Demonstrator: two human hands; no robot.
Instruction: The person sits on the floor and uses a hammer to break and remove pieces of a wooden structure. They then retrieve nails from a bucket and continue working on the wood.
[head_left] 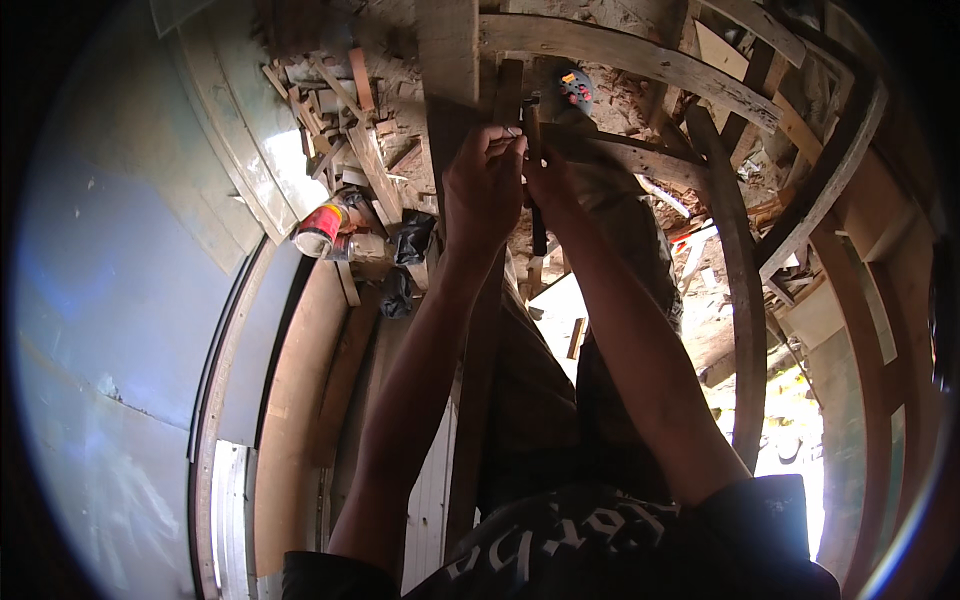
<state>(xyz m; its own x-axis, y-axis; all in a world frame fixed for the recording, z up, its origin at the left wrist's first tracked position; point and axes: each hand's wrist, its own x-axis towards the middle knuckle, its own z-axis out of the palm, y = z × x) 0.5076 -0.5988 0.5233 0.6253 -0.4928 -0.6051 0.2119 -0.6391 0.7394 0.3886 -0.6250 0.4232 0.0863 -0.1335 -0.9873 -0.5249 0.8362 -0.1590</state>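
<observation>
My right hand (550, 182) is closed round the handle of a hammer (533, 130). The hammer stands nearly in line with my view, its small head at the far end and its dark grip reaching back below the hand. Close beside it on the left, my left hand (478, 190) is closed in a pinch, with a small shiny metal piece (513, 131) at its fingertips. That piece is too small to name surely. Beneath and beyond both hands runs a wooden beam (448, 60), with a shorter dark board (508, 85) next to it.
Curved timber ribs (735, 270) arch across the right. Wood offcuts (370, 165) lie scattered at the far left, near a red and yellow can (318, 230) and black plastic bags (414, 238). A large pale panel (110, 300) rises on the left. My shoe (576, 88) rests on the littered ground.
</observation>
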